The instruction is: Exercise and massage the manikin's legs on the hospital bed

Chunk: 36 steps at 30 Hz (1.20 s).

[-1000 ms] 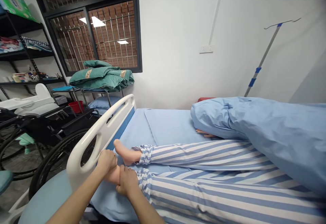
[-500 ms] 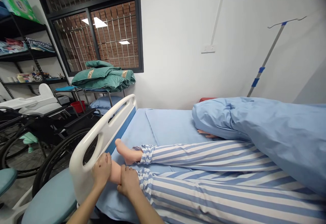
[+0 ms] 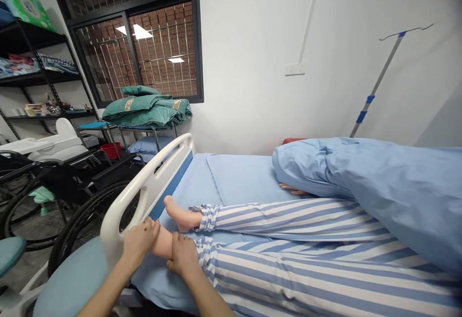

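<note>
On a blue-sheeted bed lies a figure in blue-and-white striped pyjamas [image 3: 288,264], legs stretched towards me. My left hand [image 3: 139,242] is wrapped around the bare foot [image 3: 161,244] of the nearer leg, close to the white bed footboard [image 3: 144,187]. My right hand [image 3: 184,255] grips the same foot at the ankle, by the striped cuff. Much of that foot is hidden by my fingers. The other bare foot [image 3: 181,217] lies untouched just beyond. A blue quilt [image 3: 361,177] covers the far side, with a hand [image 3: 291,189] showing beneath it.
A black wheelchair [image 3: 68,196] stands left of the footboard, with a pale blue seat pad [image 3: 68,278] below. Green folded bedding [image 3: 146,107] sits on a trolley under a barred window [image 3: 162,52]. Shelves stand at far left, and a drip pole [image 3: 377,81] at right.
My left hand has slid down and outward along the foot, uncovering more of it. My right hand stays at the ankle. The view has shifted slightly.
</note>
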Motion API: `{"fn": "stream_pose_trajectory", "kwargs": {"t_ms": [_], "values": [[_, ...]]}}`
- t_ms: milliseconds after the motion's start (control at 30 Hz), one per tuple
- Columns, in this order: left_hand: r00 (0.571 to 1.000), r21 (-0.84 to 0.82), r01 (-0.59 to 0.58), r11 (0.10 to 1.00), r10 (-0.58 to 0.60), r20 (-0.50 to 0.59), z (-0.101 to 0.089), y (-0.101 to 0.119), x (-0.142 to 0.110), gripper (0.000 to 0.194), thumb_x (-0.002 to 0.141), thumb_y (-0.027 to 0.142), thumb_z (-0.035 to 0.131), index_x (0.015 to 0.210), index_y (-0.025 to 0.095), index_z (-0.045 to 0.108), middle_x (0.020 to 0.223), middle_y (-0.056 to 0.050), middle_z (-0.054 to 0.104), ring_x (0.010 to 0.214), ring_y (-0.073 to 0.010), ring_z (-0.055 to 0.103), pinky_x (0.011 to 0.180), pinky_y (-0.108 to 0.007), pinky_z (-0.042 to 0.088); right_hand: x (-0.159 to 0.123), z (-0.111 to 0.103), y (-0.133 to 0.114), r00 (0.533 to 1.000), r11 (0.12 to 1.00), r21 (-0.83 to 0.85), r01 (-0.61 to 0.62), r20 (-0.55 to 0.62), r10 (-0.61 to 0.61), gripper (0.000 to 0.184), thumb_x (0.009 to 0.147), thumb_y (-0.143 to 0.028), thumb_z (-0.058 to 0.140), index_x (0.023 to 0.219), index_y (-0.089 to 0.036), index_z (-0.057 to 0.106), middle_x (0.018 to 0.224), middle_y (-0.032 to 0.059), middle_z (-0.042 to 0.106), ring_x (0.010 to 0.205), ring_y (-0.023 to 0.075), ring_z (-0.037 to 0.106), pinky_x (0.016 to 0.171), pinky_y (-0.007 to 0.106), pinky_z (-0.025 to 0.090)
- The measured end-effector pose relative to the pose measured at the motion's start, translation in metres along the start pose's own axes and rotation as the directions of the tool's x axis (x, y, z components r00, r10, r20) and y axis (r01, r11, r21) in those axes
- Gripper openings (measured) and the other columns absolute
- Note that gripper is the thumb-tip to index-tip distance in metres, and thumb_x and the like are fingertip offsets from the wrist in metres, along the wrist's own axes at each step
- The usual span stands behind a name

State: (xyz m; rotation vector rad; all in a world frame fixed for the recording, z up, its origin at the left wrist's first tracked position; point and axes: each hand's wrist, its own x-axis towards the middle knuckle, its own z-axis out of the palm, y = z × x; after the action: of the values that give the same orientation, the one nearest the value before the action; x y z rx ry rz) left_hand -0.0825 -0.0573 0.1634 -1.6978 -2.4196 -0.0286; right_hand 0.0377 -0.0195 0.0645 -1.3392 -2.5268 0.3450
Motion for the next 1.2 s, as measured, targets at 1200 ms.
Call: {"fn": "stream_pose_trajectory", "kwargs": {"t_ms": [1200], "values": [[0.881, -0.213, 0.054, 0.976, -0.147, -0.45, 0.052, 0.004, 0.0, 0.034, 0.086, 0.038, 0.033, 0.094, 0.018, 0.059, 0.079, -0.006, 0.067, 0.066, -0.0167, 0.061, 0.057, -0.025, 0.037, -0.004, -0.007, -0.001, 1.0, 1.0, -0.024, 0.019, -0.004, -0.02, 0.054, 0.054, -0.032, 0.067, 0.101, -0.015, 0.046, 0.092, 0.013, 0.059, 0.08, 0.0298, 0.058, 0.069, 0.043, 0.047]]}}
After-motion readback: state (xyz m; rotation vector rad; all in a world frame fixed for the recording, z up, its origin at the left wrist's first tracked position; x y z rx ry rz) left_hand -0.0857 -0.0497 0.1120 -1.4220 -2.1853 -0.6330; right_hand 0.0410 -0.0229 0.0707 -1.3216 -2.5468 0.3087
